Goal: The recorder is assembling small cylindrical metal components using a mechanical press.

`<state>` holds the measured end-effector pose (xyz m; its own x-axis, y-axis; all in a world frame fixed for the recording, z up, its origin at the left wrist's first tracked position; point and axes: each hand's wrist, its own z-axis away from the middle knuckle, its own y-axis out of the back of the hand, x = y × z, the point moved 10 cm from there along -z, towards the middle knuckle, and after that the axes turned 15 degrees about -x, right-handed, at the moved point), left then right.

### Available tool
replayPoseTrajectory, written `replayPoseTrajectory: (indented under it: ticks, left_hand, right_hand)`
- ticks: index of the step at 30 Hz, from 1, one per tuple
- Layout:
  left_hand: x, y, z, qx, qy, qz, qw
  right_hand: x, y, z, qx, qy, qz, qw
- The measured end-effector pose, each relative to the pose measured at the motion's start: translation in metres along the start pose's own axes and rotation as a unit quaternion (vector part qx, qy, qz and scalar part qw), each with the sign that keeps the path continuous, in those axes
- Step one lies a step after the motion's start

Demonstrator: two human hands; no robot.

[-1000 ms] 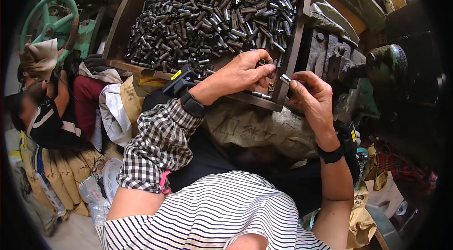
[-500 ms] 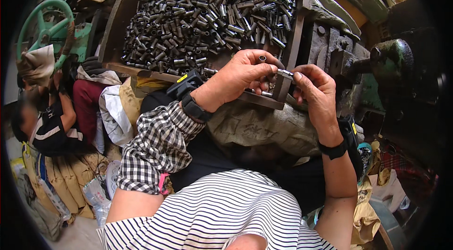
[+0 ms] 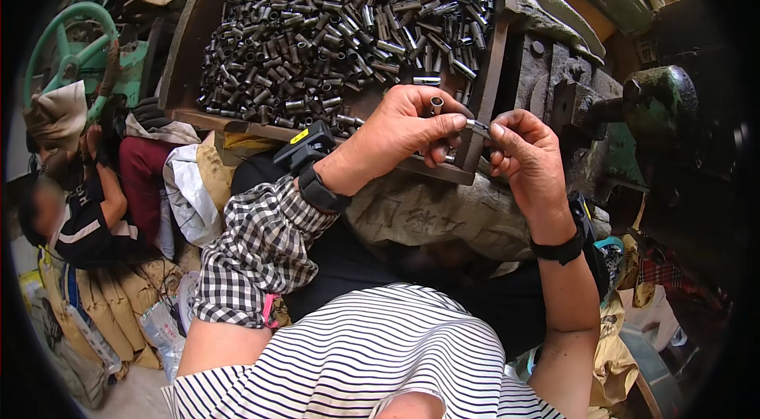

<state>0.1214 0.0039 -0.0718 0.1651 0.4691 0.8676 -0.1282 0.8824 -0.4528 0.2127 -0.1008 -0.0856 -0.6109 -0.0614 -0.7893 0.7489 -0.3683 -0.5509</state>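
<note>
My left hand (image 3: pixel 412 125) and my right hand (image 3: pixel 526 148) meet above the front right corner of a wooden tray (image 3: pixel 497 63). A short shiny metal tube (image 3: pixel 477 127) lies between them, one end pinched by my left thumb and fingers, the other end by my right thumb and forefinger. A second tube (image 3: pixel 437 103) stands up from the curled fingers of my left hand, its open end showing. Heaped in the tray are many similar metal tubes (image 3: pixel 317 31), some dark, some bright. My left palm is hidden.
To the right stands a dark, greasy machine (image 3: pixel 586 102) with a rounded green part (image 3: pixel 661 106). A rough sack (image 3: pixel 443 213) lies below the tray. At far left, another person (image 3: pixel 95 201) sits by a green handwheel (image 3: pixel 71 55). Folded sacks (image 3: pixel 111 308) lie at lower left.
The view has shifted slightly, and the tray appears a little further left. Both hands keep their grip; the tube between them is tilted slightly differently.
</note>
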Motion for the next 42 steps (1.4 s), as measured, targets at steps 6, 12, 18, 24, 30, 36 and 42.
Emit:
replayPoseTrajectory:
  ticks: [6, 12, 18, 24, 30, 36, 42]
  left_hand:
    - [0.009, -0.004, -0.001, -0.004, -0.028, -0.071, 0.997]
    - [0.005, -0.017, -0.001, -0.071, 0.039, -0.124, 0.989]
    - [-0.001, -0.011, 0.002, -0.011, 0.07, -0.062, 0.996]
    - [-0.007, -0.005, -0.002, -0.017, 0.037, 0.0, 0.999]
    - [-0.002, 0.019, 0.013, 0.067, -0.017, 0.048, 0.996]
    - [-0.007, 0.016, 0.059, 0.109, -0.013, -0.023, 0.994]
    - [-0.001, -0.022, 0.027, 0.09, -0.001, -0.047, 0.995]
  right_hand:
    - [-0.002, -0.004, -0.002, -0.019, -0.008, -0.012, 1.0]
    - [0.0, -0.01, 0.002, -0.079, -0.107, 0.006, 0.991]
    - [0.005, -0.018, -0.005, -0.078, -0.048, -0.013, 0.996]
    - [-0.037, -0.03, 0.017, -0.003, 0.027, 0.288, 0.957]
    - [-0.145, -0.119, 0.176, 0.042, 0.266, 0.59, 0.762]
    - [-0.212, -0.036, 0.364, 0.568, 0.405, 0.537, 0.473]
    - [-0.189, 0.084, 0.318, 0.445, 0.449, 0.397, 0.665]
